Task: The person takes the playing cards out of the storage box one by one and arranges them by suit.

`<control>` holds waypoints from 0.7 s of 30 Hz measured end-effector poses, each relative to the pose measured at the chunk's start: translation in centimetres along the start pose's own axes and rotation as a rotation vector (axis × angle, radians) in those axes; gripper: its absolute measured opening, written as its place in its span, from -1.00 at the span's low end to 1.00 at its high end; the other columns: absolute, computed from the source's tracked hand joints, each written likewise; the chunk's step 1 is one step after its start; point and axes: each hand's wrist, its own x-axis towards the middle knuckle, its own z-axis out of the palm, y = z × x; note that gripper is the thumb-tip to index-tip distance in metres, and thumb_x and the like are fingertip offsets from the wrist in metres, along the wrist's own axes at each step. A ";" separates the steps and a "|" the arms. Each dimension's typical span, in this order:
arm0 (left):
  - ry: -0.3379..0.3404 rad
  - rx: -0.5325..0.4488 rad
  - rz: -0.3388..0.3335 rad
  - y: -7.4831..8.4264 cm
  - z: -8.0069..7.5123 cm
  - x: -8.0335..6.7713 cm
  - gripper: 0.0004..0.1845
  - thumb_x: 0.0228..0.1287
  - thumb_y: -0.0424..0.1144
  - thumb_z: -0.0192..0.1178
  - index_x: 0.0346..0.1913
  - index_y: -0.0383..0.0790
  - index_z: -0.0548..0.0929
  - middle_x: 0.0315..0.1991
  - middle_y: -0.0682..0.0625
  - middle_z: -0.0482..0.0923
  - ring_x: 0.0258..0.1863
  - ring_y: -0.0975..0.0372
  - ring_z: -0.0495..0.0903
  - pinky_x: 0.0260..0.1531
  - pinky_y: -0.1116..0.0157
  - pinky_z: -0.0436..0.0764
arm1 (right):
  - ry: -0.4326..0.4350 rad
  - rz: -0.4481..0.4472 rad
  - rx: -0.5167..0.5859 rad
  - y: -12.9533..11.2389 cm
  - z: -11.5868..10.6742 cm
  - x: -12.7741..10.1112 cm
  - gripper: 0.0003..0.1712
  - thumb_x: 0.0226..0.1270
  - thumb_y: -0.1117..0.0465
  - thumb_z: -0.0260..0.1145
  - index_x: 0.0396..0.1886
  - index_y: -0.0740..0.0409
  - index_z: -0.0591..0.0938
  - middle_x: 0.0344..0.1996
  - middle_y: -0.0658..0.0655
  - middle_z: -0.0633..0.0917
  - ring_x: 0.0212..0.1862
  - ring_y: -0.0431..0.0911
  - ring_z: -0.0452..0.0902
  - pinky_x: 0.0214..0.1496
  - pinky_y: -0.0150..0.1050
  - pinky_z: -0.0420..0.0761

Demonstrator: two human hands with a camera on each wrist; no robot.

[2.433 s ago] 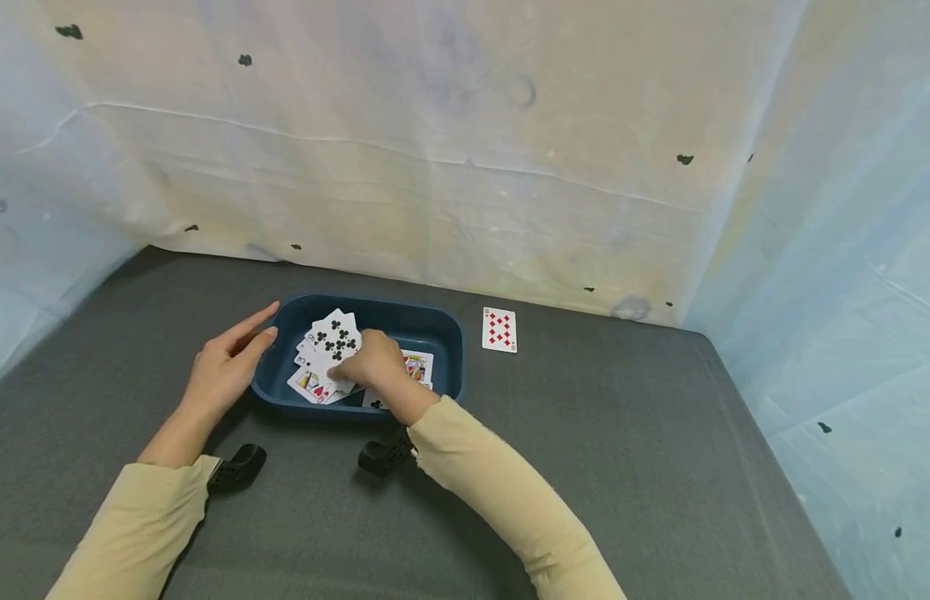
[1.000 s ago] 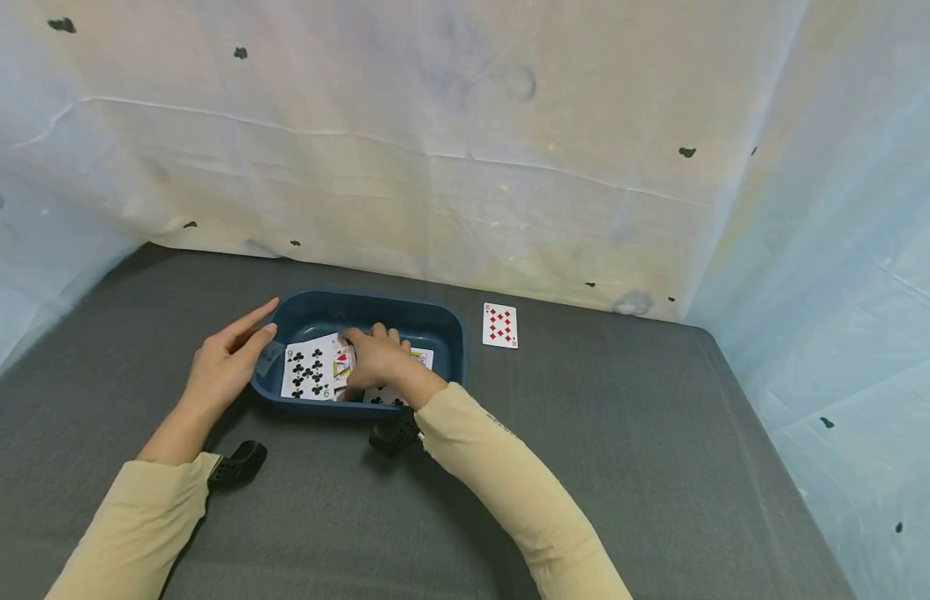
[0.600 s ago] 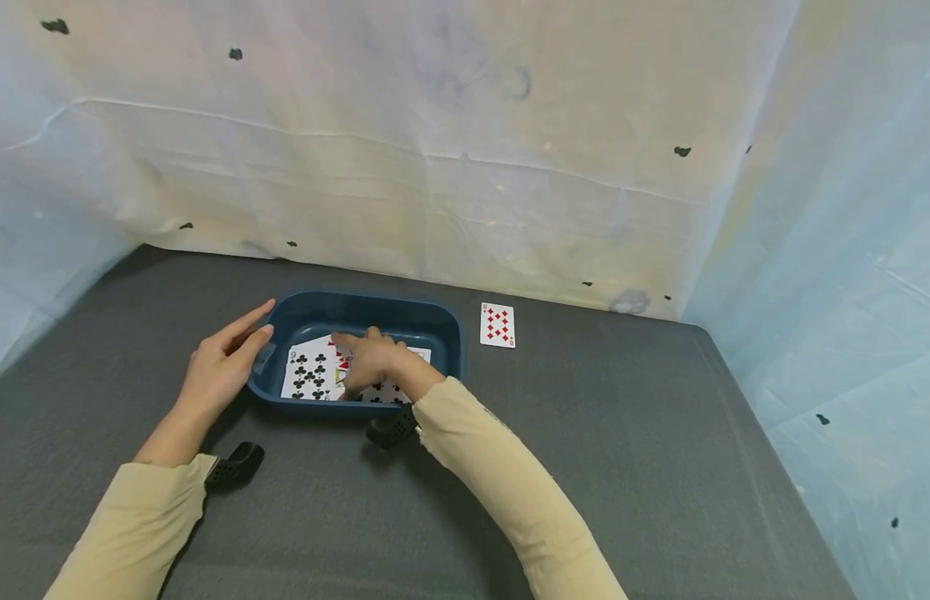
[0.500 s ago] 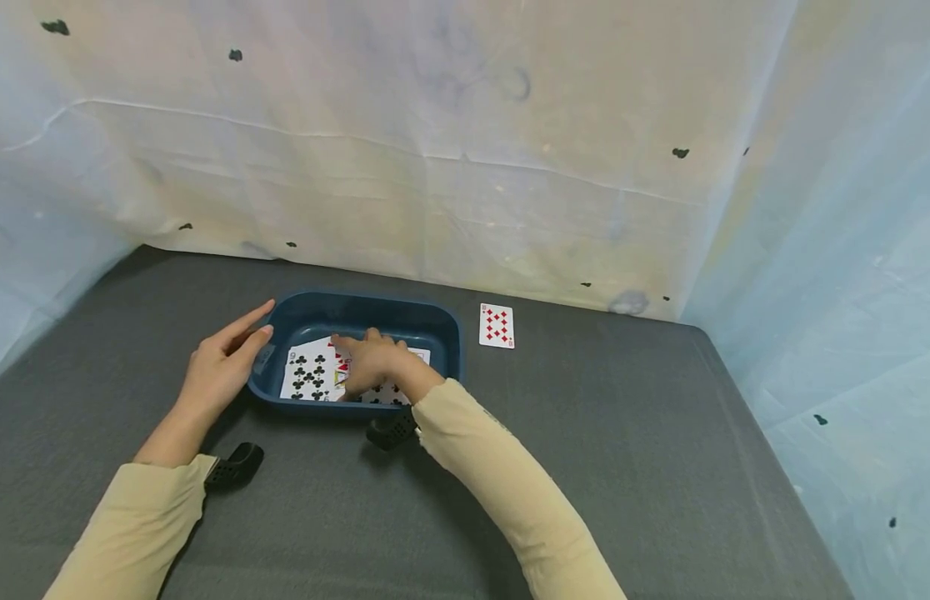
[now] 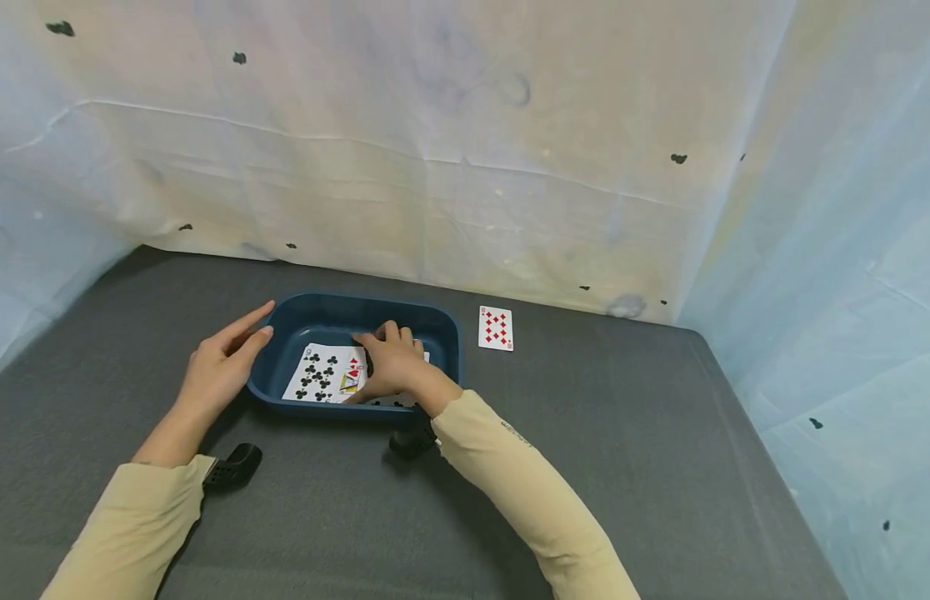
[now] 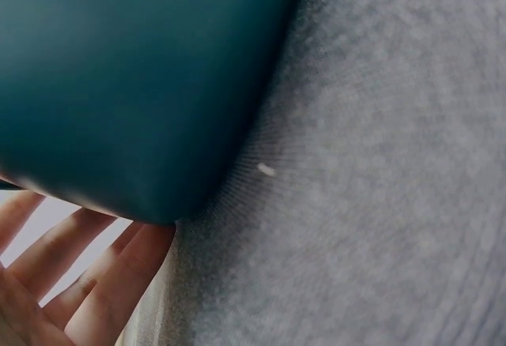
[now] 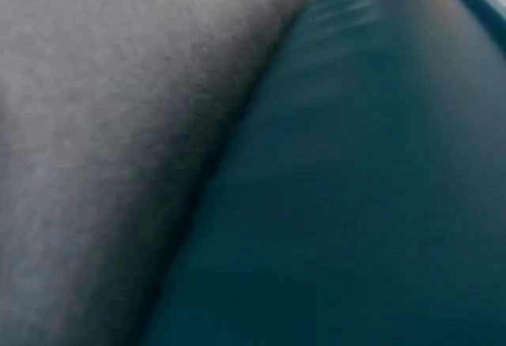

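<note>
A dark blue tray (image 5: pixel 352 408) holds several playing cards. My left hand (image 5: pixel 223 367) is at its left end, fingertips at the rim; the left wrist view shows the spread fingers (image 6: pixel 118 283) against the tray's outer wall (image 6: pixel 142 109). A nine of clubs (image 5: pixel 312 377) lies face up in the tray, beside a red face card (image 5: pixel 351 379) that shows in part. Over the right part of the cards reaches my right hand (image 5: pixel 393 367), thumb and index finger spread apart near the face card's right side. More cards lie partly hidden under this hand.
A ten of diamonds (image 5: pixel 496 328) lies face up on the dark grey table (image 5: pixel 600 433), to the right of the tray. Pale sheeting (image 5: pixel 465 167) hangs behind the table and along both sides. Black wrist cameras (image 5: pixel 236 468) sit below both hands.
My right hand first held a fan of cards with clubs on top. The nine of clubs then lay in the tray. Lately the hand has shifted right, and that card has turned slightly.
</note>
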 end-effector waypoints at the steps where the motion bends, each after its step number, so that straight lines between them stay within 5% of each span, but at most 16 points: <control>1: -0.002 0.000 -0.002 0.0 0.0 0.0 -0.43 0.46 0.16 -0.16 0.46 0.15 0.21 0.23 -0.35 0.41 0.07 -0.11 0.40 -0.21 0.14 0.34 | -0.002 -0.002 0.010 0.1 0.1 0.0 0.02 -0.10 -0.26 0.52 0.41 -0.24 0.30 0.13 0.03 0.33 0.02 -0.12 0.18 -0.07 -0.28 0.21; 6: -0.003 -0.002 -0.014 0.1 0.1 -0.1 -0.43 0.46 0.17 -0.16 0.46 0.16 0.21 0.25 -0.35 0.39 0.10 -0.12 0.39 -0.18 0.12 0.34 | -0.023 0.049 0.033 0.2 0.2 0.3 -0.15 -0.14 -0.25 0.54 0.16 -0.14 0.42 0.03 0.03 0.37 -0.05 -0.10 0.18 -0.10 -0.26 0.20; 11: -0.007 -0.004 -0.019 0.2 0.2 -0.2 -0.43 0.46 0.17 -0.16 0.46 0.16 0.21 0.26 -0.35 0.39 0.10 -0.12 0.39 -0.18 0.11 0.34 | -0.038 0.109 0.056 0.4 0.3 0.6 -0.11 -0.21 -0.26 0.57 0.05 0.01 0.36 -0.12 0.00 0.40 -0.11 -0.12 0.25 -0.13 -0.26 0.22; 17: -0.018 -0.010 -0.035 0.1 0.2 0.0 -0.42 0.45 0.20 -0.18 0.47 0.18 0.19 0.29 -0.35 0.35 0.15 -0.15 0.36 -0.10 -0.02 0.36 | -0.034 0.051 0.433 1.6 0.1 0.0 -0.24 -0.07 0.08 0.59 0.03 0.09 0.30 -0.33 0.04 0.53 -0.33 -0.13 0.44 -0.28 -0.33 0.37; 21: -0.010 -0.006 -0.036 0.0 0.2 0.0 -0.42 0.45 0.19 -0.17 0.46 0.19 0.19 0.28 -0.34 0.37 0.15 -0.15 0.37 -0.12 0.00 0.36 | 0.013 0.028 0.590 2.7 -0.2 -0.5 -0.42 0.06 0.19 0.52 0.00 0.09 0.38 -0.33 0.05 0.54 -0.36 -0.14 0.42 -0.35 -0.35 0.40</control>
